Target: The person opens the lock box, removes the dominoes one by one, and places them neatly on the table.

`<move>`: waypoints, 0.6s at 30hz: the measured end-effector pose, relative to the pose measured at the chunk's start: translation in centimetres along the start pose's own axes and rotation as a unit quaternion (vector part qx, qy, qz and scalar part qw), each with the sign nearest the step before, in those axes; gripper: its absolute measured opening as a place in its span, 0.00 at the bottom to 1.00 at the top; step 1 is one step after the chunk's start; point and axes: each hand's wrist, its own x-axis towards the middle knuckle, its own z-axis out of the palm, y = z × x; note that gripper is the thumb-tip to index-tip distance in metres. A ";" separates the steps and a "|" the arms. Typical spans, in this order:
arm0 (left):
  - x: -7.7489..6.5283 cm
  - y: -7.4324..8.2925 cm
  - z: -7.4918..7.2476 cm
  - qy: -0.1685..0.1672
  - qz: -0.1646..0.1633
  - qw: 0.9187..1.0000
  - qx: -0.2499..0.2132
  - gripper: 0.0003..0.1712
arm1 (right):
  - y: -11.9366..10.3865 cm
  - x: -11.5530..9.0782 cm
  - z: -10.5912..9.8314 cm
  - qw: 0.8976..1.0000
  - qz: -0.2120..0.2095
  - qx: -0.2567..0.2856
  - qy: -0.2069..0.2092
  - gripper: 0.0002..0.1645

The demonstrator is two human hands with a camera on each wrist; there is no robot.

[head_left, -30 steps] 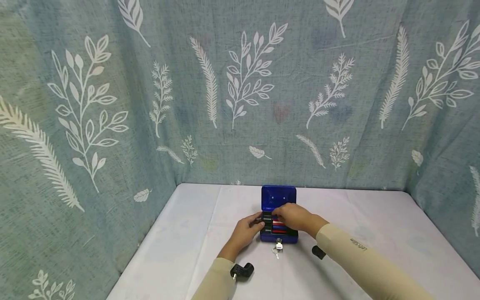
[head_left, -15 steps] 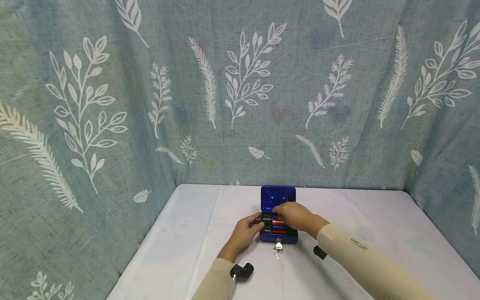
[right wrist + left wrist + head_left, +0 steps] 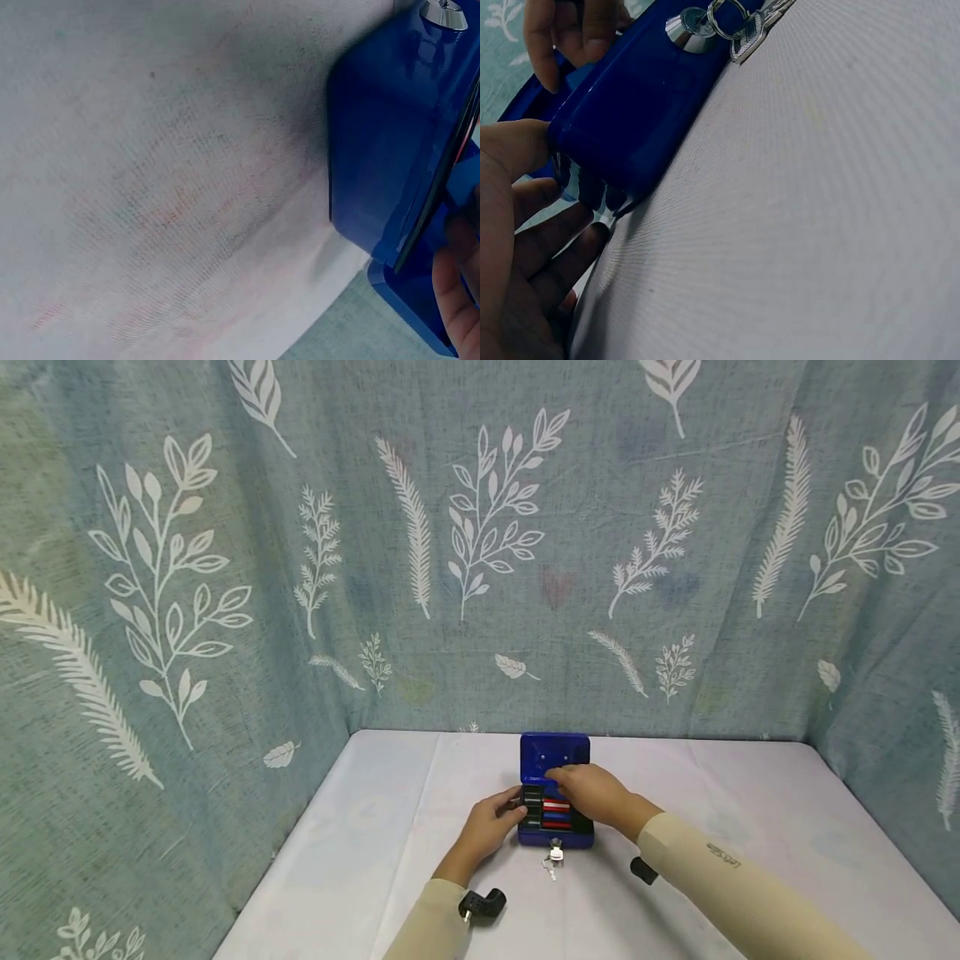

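A blue cash box (image 3: 556,841) stands on the table with its lid (image 3: 555,752) raised at the back. Keys (image 3: 552,860) hang from the lock on its front. Inside are a dark compartment tray (image 3: 532,807) at left and several red, white and blue strips (image 3: 556,817). My left hand (image 3: 483,828) is at the box's left end, thumb touching the rim, fingers loosely extended along the side. My right hand (image 3: 592,789) reaches over the back of the box. Its fingers pinch a flat blue piece (image 3: 466,180), mostly hidden by the hand.
A white cloth covers the table (image 3: 675,877). Leaf-patterned curtains (image 3: 480,568) hang behind it and at both sides. Black wrist mounts (image 3: 483,903) sit on both forearms above beige sleeves.
My right hand has lifted slightly and shifted a little toward the back of the box, showing more of the strips. The left hand stays in place against the box.
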 end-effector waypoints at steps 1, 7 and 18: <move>0.0 0.0 0.0 0.000 0.000 1.000 -0.002 0.30 | 0.0 -0.1 0.0 1.000 0.000 -0.001 0.005 0.19; 0.1 0.1 0.1 0.003 -0.003 1.000 -0.003 0.29 | 0.1 -0.4 0.0 0.999 0.028 0.039 0.026 0.18; 0.1 -0.1 0.1 0.004 0.004 1.000 0.010 0.29 | 0.5 -0.8 -0.2 0.984 0.112 0.128 0.047 0.17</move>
